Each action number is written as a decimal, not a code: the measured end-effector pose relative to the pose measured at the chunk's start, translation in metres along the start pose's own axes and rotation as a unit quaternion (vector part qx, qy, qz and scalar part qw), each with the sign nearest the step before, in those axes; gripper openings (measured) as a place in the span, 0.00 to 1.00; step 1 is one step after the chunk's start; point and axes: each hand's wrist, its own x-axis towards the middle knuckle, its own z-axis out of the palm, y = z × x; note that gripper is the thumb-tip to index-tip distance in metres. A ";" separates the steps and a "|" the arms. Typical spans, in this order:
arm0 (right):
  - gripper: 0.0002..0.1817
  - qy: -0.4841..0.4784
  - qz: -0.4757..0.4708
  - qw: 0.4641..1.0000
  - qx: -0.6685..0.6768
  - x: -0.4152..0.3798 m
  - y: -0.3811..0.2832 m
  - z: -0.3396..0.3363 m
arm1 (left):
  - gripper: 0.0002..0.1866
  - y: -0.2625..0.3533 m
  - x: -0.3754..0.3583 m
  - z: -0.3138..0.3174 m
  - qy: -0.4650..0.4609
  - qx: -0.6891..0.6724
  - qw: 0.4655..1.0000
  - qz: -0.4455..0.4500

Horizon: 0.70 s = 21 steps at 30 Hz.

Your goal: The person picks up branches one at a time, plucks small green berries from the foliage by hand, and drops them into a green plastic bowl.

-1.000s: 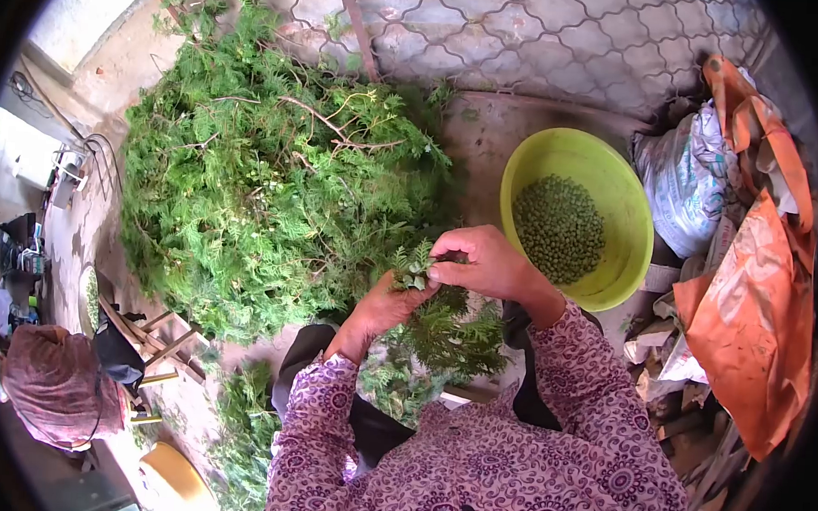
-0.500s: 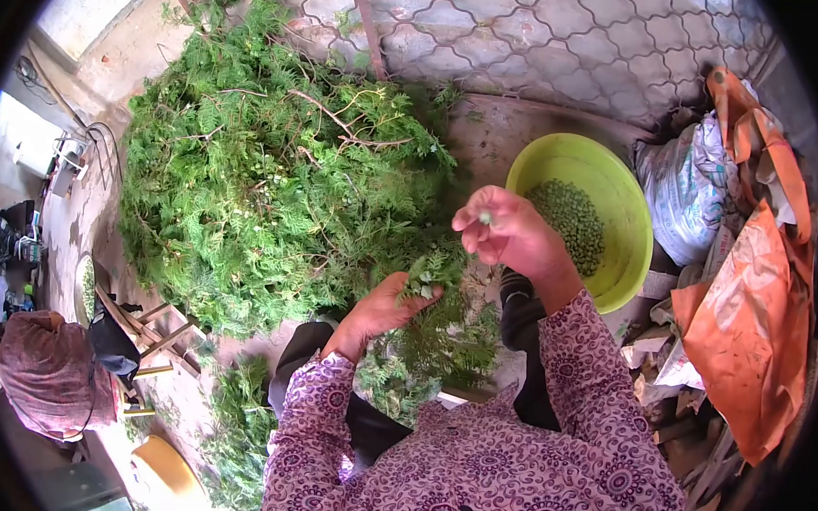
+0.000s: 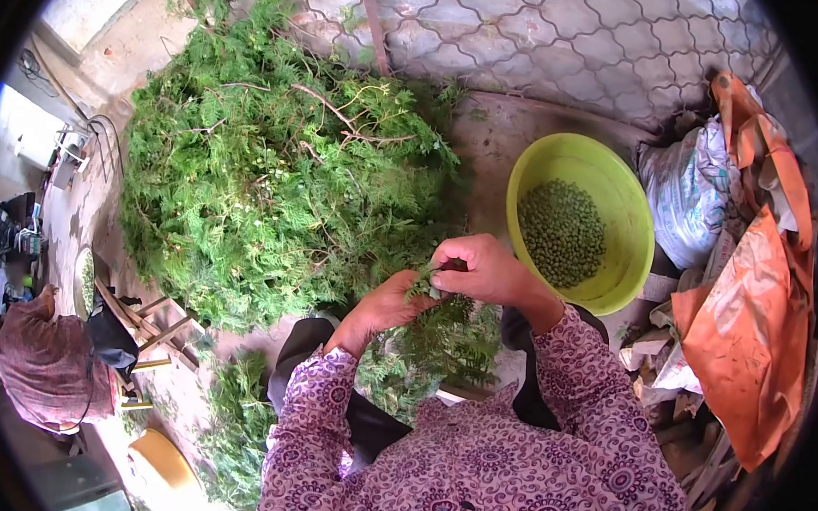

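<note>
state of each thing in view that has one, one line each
Green sprig: held
Left hand: closed on the sprig
Right hand: fingertips at the sprig, grip unclear
Lime basin: upright, open, partly filled
Green round pieces: loose in the basin
Leafy branches: heaped
Orange material: creased

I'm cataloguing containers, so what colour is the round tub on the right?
The tub is bright yellow-green, best seen in the head view.

Small pieces [image 3: 563,231] lie in a basin [image 3: 585,156], right of the branch heap [image 3: 255,192], left of a sack [image 3: 685,196].
</note>
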 end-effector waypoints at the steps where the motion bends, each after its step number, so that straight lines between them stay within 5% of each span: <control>1: 0.07 -0.011 0.006 1.000 0.006 0.000 0.000 0.000 | 0.16 0.003 0.000 0.001 0.000 0.000 1.000 -0.001; 7: 0.09 -0.016 0.140 0.956 0.257 -0.004 -0.003 0.003 | 0.16 -0.019 0.010 -0.006 -0.052 -0.153 0.987 -0.001; 8: 0.09 -0.017 0.141 0.956 0.256 -0.005 0.001 -0.001 | 0.17 -0.024 0.010 -0.008 -0.043 -0.134 0.990 -0.012; 10: 0.08 -0.040 0.040 0.877 0.477 -0.006 0.009 -0.016 | 0.17 -0.021 0.007 -0.006 -0.030 -0.119 0.992 -0.021; 12: 0.07 -0.028 0.022 0.845 0.533 -0.006 0.000 -0.016 | 0.17 0.009 -0.002 0.004 -0.030 -0.101 0.993 0.053; 13: 0.06 0.001 0.048 0.854 0.518 -0.006 -0.015 -0.014 | 0.17 0.018 -0.004 0.004 -0.031 -0.100 0.993 0.052; 15: 0.06 0.002 0.062 0.879 0.472 -0.006 -0.018 -0.012 | 0.15 0.029 -0.007 0.002 0.058 0.041 0.991 -0.112; 16: 0.06 0.000 0.062 0.879 0.473 -0.007 -0.018 -0.012 | 0.15 0.019 -0.005 -0.002 0.059 0.040 0.991 -0.113; 18: 0.08 -0.034 0.082 0.972 0.218 -0.009 -0.018 -0.009 | 0.14 -0.006 0.006 -0.012 0.010 -0.224 0.969 -0.106; 19: 0.11 0.011 -0.027 0.995 0.093 -0.005 -0.009 0.001 | 0.14 -0.005 0.003 -0.010 0.011 -0.224 0.969 -0.106; 21: 0.13 0.036 -0.039 0.998 0.016 -0.005 0.004 0.013 | 0.15 0.002 -0.003 -0.004 0.067 -0.032 0.997 -0.025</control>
